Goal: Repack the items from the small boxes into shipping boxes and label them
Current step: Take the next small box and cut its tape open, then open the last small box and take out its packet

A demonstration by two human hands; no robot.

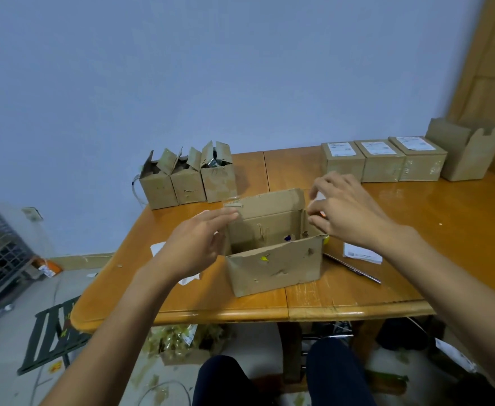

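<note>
Boxes sit all over the surface (416, 230). One open box (272, 268) stands in the middle, near the front edge, right where both hands can reach it. I think this is the one being packed now.

The left hand (195, 244) is flat and open, with straight fingers against the left wall of the box. It holds nothing, and it looks like it keeps the box from sliding. The right hand (345, 213) has bent fingers at the right wall. A white bit shows between them, but I cannot tell if the hand holds it.

Three small boxes (188, 186) stand open in a row by the back left corner, I think waiting to be emptied. Three closed boxes (382, 168) stand in a row near the back right corner, each with a white label on top, so they look done. One tall box (466, 153) stands open just beside them.

One loose label (362, 253) and one pen (354, 269) lie just right of the middle box, handy for later. One white paper (158, 247) lies to its left.
</note>
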